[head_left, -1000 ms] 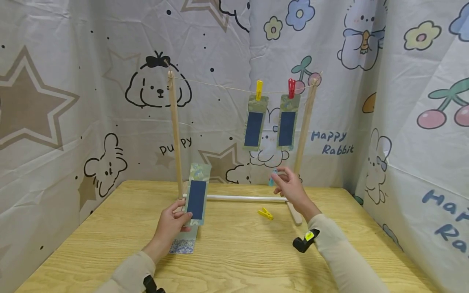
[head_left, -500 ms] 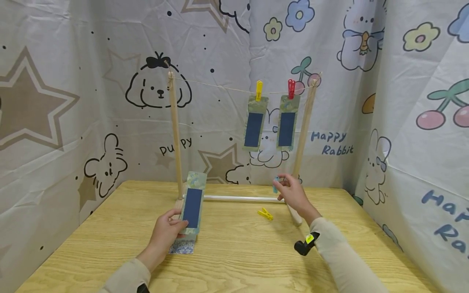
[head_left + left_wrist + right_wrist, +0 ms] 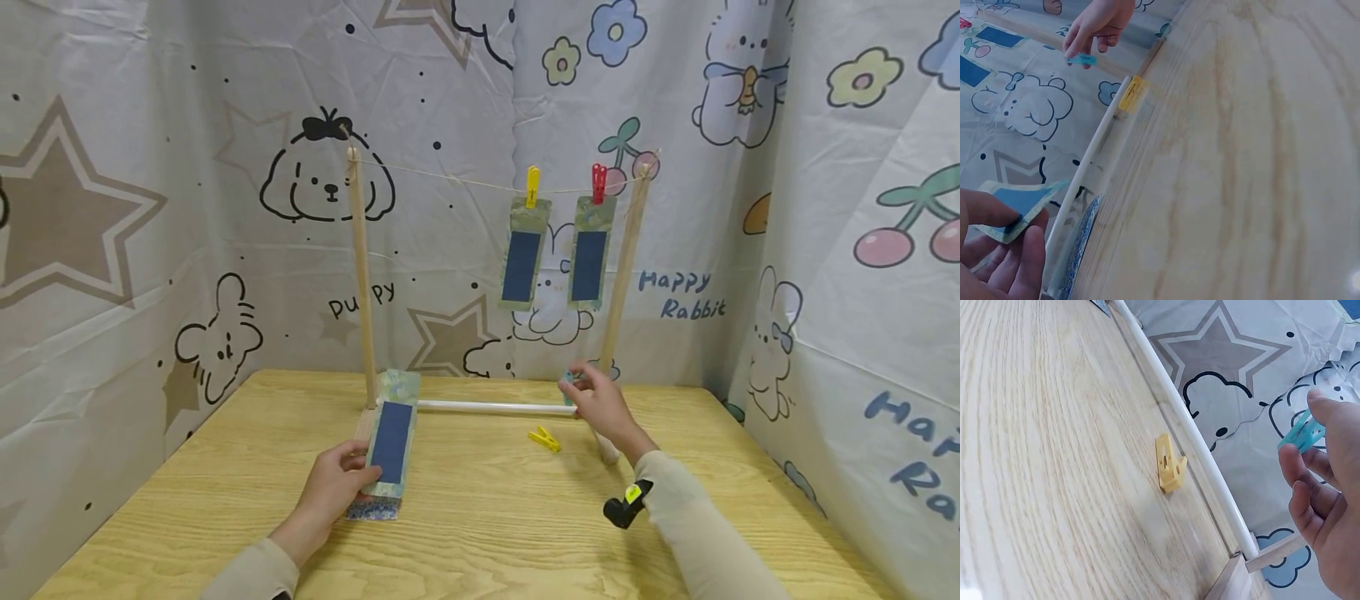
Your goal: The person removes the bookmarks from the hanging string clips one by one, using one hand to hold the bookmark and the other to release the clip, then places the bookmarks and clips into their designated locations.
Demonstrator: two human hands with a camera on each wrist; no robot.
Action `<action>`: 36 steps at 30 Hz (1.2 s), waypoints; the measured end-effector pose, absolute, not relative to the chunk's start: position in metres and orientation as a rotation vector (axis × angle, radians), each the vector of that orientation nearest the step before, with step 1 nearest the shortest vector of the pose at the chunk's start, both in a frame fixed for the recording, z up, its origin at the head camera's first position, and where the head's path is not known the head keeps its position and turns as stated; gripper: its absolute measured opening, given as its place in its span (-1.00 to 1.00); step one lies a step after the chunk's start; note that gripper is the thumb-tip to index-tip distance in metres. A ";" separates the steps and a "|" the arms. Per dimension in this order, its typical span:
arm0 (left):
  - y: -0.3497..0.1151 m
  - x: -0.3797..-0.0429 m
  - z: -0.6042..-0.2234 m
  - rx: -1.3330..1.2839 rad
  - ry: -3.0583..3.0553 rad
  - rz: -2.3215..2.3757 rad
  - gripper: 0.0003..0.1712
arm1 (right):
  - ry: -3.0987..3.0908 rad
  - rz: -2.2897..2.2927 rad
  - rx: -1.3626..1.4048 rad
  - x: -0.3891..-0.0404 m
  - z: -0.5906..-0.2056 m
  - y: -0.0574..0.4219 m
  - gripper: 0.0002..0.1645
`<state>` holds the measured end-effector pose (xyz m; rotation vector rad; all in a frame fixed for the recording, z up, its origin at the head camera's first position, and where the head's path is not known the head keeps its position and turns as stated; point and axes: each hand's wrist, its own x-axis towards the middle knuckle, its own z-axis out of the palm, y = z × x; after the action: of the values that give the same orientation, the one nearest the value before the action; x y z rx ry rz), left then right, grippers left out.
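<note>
My left hand (image 3: 330, 492) pinches the lower left edge of a patterned green strip (image 3: 399, 385) with a dark blue panel, thumb on its front. Held tilted, the strip overlaps another patterned piece (image 3: 375, 509) lying on the table. Over at the right, my right hand (image 3: 600, 406) pinches a light blue clothespin (image 3: 1302, 431) between thumb and fingertips, raised above the table. A yellow clothespin (image 3: 544, 438) lies on the table between the hands. Two similar strips hang from the string, one under a yellow clothespin (image 3: 532, 187), the other under a red clothespin (image 3: 598, 183).
Two wooden posts (image 3: 361, 275) carry the thin string (image 3: 442, 175) above the table (image 3: 480, 533). A white rod (image 3: 495, 407) joins their bases low down. Behind and at the sides hangs a printed cloth (image 3: 450, 100).
My left hand has lowered the strip toward the table, covering more of the piece beneath. The right hand with its light blue clothespin has dropped slightly.
</note>
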<state>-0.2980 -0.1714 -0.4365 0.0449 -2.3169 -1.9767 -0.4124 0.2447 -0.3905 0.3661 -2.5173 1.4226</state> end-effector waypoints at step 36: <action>-0.172 -0.291 -0.434 0.182 -2.588 -1.664 -0.47 | -2.744 0.786 0.343 -0.417 -0.428 0.242 -0.55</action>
<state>-0.2906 -0.1717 -0.4341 0.1816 -2.5876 -1.6638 -0.4168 0.2418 -0.4284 0.3430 -2.7441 0.7856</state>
